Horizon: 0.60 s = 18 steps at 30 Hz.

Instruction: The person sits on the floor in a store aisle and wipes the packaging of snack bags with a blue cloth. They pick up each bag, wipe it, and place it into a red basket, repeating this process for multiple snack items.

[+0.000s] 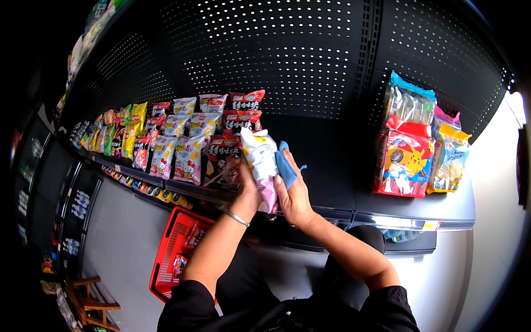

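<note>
Between my two hands is a white and pink snack bag point(260, 155), held above the front edge of a black shelf point(319, 170). My left hand point(249, 184) grips the bag's left side. On the other side, my right hand point(294, 195) presses a folded blue cloth point(286, 166) toward the bag, thumb on the wrapper. Left of the bag stands a red and black snack bag point(223, 162), partly covered by my left hand. Beside that one is a pink and white bag point(188, 159) with a cartoon cat on it.
Upright snack bags point(135, 120) line the shelf's left. At right stand a red snack package point(403, 159) and a yellow-topped one point(450, 155). A red shopping basket point(162, 253) holding packets is below. Cans point(157, 193) sit on a lower shelf; a wooden stool point(93, 305) stands lower left.
</note>
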{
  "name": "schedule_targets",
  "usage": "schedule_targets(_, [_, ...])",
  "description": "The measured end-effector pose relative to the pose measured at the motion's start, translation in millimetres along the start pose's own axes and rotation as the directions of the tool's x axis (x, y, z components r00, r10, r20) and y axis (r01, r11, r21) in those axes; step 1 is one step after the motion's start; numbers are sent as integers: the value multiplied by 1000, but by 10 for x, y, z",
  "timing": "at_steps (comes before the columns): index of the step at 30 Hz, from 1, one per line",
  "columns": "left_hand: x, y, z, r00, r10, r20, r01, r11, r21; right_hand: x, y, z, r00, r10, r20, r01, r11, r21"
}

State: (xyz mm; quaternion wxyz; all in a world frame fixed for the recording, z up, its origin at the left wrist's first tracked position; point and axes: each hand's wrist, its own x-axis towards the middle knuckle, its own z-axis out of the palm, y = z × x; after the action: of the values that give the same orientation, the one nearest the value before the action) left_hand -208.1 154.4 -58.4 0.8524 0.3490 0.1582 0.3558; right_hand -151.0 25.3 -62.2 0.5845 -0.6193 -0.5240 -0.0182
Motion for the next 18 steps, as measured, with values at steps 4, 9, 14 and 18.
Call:
schedule_targets(4, [69,-78,-43,957,271,-105,-244,946,216,-77,-85,94,995,91,43,-97,975,201])
schedule_targets(9, [-17,-129,-10,904,427,-4,-336,717,611,-31,169,120,941,315,122,-335,821,462])
schedule_targets(14, [-36,175,17,975,213,61,-214,837,504,232,156,-136,810,468,355,-557,422,715])
schedule_targets(18, [-160,397,149,985,99,140,-144,923,357,276,231,-270,761,467,450,-638,417,647])
